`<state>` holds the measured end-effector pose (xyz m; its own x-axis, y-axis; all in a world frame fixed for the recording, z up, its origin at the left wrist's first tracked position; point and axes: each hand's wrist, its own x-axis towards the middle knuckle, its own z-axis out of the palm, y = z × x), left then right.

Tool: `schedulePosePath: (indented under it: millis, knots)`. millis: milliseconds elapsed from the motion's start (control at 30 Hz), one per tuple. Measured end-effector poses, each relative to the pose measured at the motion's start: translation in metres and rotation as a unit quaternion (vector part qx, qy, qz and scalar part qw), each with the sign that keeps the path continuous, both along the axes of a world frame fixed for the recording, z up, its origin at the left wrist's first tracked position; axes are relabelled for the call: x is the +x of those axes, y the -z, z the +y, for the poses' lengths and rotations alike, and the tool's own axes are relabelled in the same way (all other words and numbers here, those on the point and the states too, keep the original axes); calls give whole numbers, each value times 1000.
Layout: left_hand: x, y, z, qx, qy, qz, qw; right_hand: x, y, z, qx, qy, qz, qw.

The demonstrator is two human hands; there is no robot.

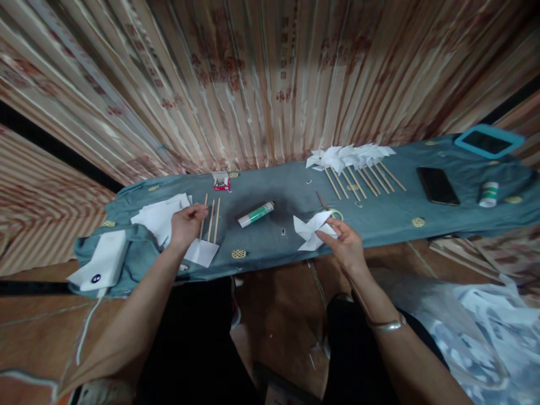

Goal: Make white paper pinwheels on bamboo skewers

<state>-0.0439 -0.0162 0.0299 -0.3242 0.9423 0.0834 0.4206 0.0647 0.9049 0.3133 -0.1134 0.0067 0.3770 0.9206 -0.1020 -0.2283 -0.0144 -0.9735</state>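
My right hand (346,243) pinches a white paper pinwheel (309,232) at its edge, above the front of the table. Behind it lie scissors (336,214) with a light green handle, partly covered. My left hand (188,225) is closed, its fingertips on the leftmost wooden stick (201,229). Two more wooden sticks (216,219) lie just to the right, their lower ends by a white paper square (202,253). Left of that hand spreads a pile of white paper sheets (158,216). Between my hands lies a green and white glue tube (256,214).
Finished pinwheels on sticks (358,159) lie in a row at the back. A small red box (221,181) stands back left. A white power bank (107,260) with a cable is at left. On the right are a phone (437,185), a blue-framed tablet (489,140) and a glue stick (488,194).
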Motion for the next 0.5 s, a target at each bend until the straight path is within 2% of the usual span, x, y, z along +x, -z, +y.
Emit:
schedulePosePath:
  millis: [100,167,267,367,500]
  knots:
    - [7,14,19,-26,65,176,982,2,-4,-1,-1,-1,8,1000]
    - [9,23,26,-37,90,238,966,4,-5,-2,-9,-1,18,1000]
    - [12,31,32,-39,102,287,952,5,-4,-2,-14,1,25,1000]
    - [15,32,38,-37,102,330,938,7,-2,-3,-12,-1,15,1000]
    - [16,28,45,-63,93,308,945,9,-1,-3,-12,-7,6,1000]
